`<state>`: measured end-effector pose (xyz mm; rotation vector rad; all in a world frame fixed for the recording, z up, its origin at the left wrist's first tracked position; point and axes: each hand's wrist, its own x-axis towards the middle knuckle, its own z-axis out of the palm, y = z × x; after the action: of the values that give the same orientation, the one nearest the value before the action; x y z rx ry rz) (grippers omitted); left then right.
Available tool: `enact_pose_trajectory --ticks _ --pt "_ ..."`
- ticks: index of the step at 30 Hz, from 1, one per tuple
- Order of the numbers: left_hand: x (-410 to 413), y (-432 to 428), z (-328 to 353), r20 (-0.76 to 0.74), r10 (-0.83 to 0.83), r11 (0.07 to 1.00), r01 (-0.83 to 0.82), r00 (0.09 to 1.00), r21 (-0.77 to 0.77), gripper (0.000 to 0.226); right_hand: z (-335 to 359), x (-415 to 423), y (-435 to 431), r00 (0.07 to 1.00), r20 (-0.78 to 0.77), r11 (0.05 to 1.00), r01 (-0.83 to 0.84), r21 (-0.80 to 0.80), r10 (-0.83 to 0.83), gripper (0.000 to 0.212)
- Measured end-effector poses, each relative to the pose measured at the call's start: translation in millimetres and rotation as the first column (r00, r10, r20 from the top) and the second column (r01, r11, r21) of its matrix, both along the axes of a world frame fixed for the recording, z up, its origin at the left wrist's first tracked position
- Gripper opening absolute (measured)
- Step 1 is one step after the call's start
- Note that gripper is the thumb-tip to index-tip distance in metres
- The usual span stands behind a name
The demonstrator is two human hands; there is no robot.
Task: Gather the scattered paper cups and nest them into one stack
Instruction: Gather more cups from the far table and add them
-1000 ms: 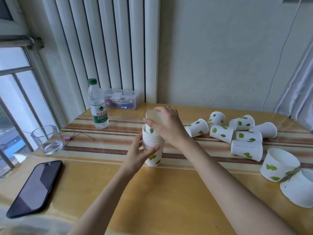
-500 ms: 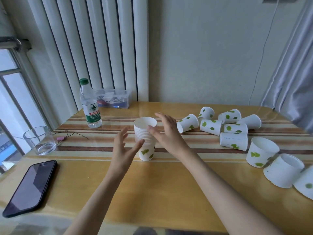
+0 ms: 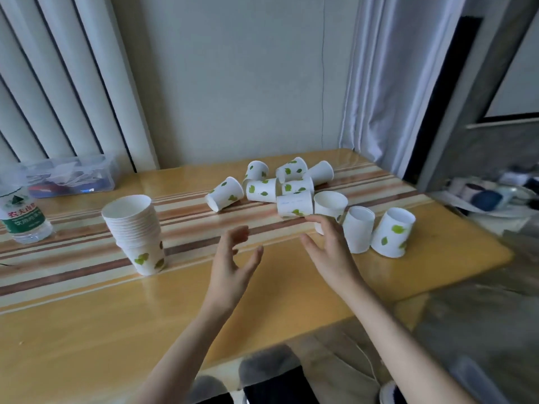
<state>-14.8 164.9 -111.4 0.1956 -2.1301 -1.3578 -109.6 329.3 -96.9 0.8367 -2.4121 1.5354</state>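
Observation:
A stack of nested white paper cups with green leaf prints (image 3: 135, 231) stands upright at the left of the wooden table (image 3: 87, 330). Several loose cups (image 3: 262, 189) lie on their sides at the back right. Three more cups (image 3: 392, 231) rest nearer the right edge, mouths tilted up. My left hand (image 3: 233, 265) hovers over the table's middle, fingers spread, holding nothing. My right hand (image 3: 329, 252) is open too, its fingertips close to a tipped cup (image 3: 331, 204) without gripping it.
A water bottle (image 3: 22, 217) stands at the far left edge of view. A clear plastic box (image 3: 70, 177) sits at the back left against the radiator. A curtain (image 3: 388, 83) hangs beyond the table's right corner. The table's right edge is close to the outer cups.
Both hands let go of the stack and moved right toward the loose cups. The view swung right, so the phone and glass dropped out of sight.

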Motion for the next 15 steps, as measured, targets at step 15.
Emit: enact_pose_trajectory --ticks 15 --pt "-155 72 0 0.133 -0.163 0.985 0.154 0.978 0.077 0.084 -26 -64 52 0.896 -0.010 0.895 0.443 0.059 -0.443 0.060"
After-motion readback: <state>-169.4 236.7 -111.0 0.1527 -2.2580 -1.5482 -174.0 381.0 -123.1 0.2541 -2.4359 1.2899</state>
